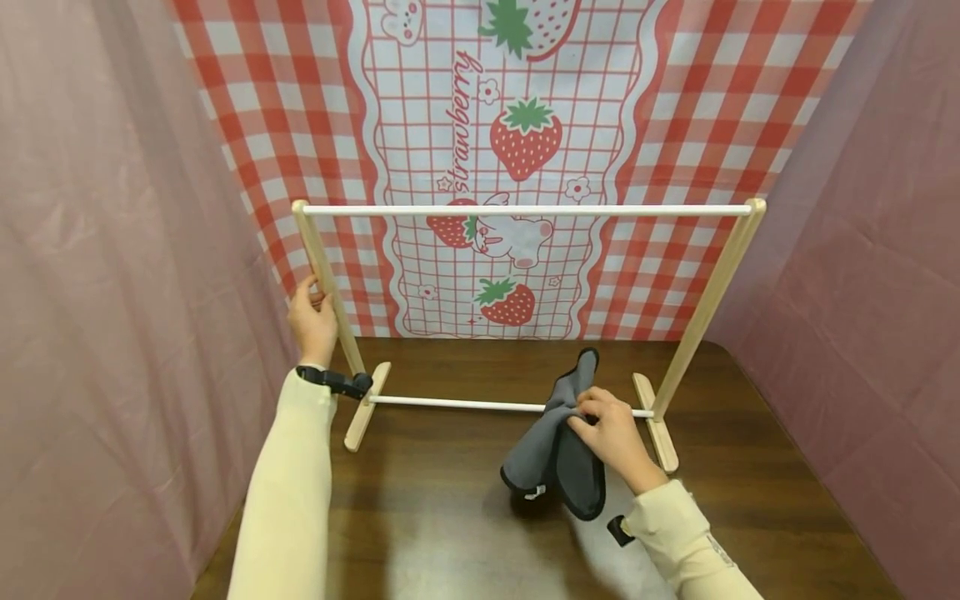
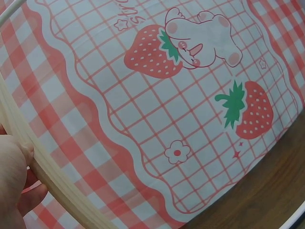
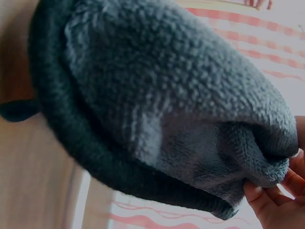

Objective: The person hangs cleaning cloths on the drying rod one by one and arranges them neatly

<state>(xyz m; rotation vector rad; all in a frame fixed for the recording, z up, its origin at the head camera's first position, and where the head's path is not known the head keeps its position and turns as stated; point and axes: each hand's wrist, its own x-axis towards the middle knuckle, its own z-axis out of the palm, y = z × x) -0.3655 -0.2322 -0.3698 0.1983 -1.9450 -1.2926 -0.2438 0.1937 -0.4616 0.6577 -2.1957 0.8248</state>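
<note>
My right hand pinches a grey cloth with black edging near its middle, so it bunches at the fingertips and its lower parts hang down. Fuzzy pile on the cloth fills much of the right wrist view, with thumb and fingers at its lower right corner. At the rack's left side, my left hand holds the upright wooden post. Close up in the left wrist view, the thumb lies against the post and other fingers show beyond its edge. The cloth covers part of the rack's lower white rod.
The rack has a white top rod, a right post and wooden feet on a brown wooden table. Behind it hangs a red-and-white strawberry-print cloth. Pink curtains flank both sides.
</note>
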